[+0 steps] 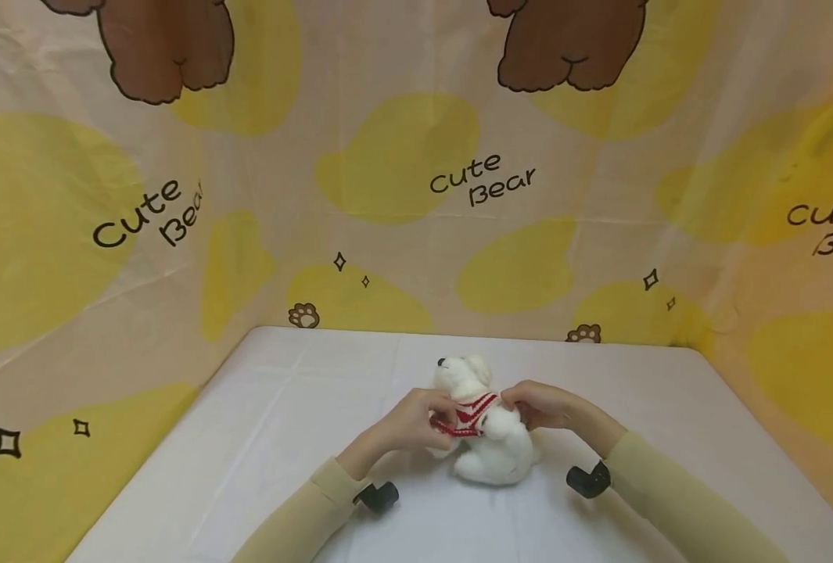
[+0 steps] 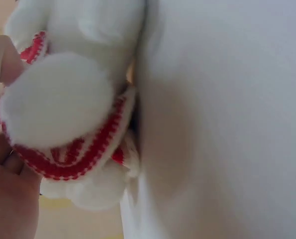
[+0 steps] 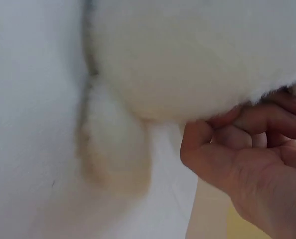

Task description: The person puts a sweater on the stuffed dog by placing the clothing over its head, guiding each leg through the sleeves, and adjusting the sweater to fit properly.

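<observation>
Pinching a soft, light plush white bear [image 1: 490, 438] by its striped sweater [image 1: 468, 413], left hand [image 1: 416, 422] and right hand [image 1: 539, 405] grip opposite sides.

A white tablecloth [image 1: 261, 438] covers the table, enclosed at the back and both sides by a beige fabric backdrop [image 1: 402, 258] printed with yellow blobs, brown bears [image 1: 571, 47], paw prints and the words "Cute Bear" [image 1: 482, 180].
</observation>
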`<action>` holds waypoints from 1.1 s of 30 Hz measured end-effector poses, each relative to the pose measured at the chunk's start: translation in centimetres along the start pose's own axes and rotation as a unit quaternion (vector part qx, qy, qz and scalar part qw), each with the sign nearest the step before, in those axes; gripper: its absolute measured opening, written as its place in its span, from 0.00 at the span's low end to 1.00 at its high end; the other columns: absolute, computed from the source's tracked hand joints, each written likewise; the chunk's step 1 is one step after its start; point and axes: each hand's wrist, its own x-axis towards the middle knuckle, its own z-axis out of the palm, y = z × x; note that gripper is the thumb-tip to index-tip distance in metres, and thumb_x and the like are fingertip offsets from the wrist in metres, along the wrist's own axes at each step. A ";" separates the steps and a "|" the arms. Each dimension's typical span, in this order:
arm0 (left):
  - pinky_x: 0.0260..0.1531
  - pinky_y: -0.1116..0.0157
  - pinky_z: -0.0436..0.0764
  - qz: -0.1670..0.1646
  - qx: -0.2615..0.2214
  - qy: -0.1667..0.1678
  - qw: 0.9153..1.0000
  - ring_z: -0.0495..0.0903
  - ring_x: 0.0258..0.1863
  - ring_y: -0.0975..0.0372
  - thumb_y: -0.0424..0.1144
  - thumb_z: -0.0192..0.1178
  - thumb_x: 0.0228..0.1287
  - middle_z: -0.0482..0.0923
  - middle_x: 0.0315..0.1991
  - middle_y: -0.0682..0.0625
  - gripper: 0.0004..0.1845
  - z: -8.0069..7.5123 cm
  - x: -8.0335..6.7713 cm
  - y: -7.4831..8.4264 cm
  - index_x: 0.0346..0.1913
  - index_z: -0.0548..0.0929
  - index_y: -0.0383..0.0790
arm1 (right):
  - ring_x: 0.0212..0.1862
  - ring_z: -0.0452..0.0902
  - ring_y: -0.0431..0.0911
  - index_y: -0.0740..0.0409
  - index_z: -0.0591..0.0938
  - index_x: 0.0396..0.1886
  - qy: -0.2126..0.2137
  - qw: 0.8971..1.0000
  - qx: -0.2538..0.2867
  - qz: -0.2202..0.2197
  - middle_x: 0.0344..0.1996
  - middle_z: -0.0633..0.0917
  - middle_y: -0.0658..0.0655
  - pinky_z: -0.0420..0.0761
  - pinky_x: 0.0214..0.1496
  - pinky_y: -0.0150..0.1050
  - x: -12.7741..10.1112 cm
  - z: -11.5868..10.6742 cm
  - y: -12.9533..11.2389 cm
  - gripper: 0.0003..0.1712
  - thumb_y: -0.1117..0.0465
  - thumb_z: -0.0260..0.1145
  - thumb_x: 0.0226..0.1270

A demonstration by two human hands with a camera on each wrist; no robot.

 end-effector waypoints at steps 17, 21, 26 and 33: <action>0.28 0.72 0.72 -0.155 0.025 0.093 0.983 0.71 0.27 0.68 0.42 0.60 0.64 0.75 0.27 0.56 0.05 0.2 3.5 2.3 0.37 0.80 0.44 | 0.26 0.61 0.40 0.52 0.65 0.12 0.065 0.997 -0.044 -0.015 0.13 0.61 0.46 0.70 0.33 0.36 -1.1 0.5 -0.3 0.16 0.59 0.55 0.58; 0.25 0.72 0.69 -0.168 0.047 0.095 0.980 0.68 0.24 0.67 0.39 0.60 0.63 0.72 0.23 0.55 0.04 0.4 4.3 2.4 0.32 0.80 0.43 | 0.27 0.64 0.40 0.51 0.64 0.12 0.076 0.996 -0.041 -0.020 0.13 0.62 0.46 0.73 0.36 0.38 -1.4 0.8 -0.3 0.17 0.58 0.55 0.59; 0.25 0.72 0.68 -0.151 0.177 0.190 0.954 0.68 0.24 0.66 0.37 0.61 0.60 0.71 0.23 0.54 0.07 0.8 4.6 2.1 0.26 0.77 0.41 | 0.29 0.67 0.41 0.53 0.72 0.17 0.082 0.995 -0.046 -0.023 0.16 0.66 0.46 0.77 0.39 0.38 -1.5 0.6 -0.4 0.13 0.57 0.54 0.61; 0.20 0.70 0.68 -0.207 0.185 0.170 0.946 0.69 0.22 0.65 0.45 0.61 0.61 0.70 0.23 0.54 0.11 0.4 3.9 2.1 0.27 0.74 0.44 | 0.33 0.71 0.41 0.54 0.78 0.24 0.081 0.996 -0.046 -0.001 0.20 0.72 0.47 0.79 0.41 0.39 -1.7 0.4 -0.6 0.12 0.55 0.54 0.62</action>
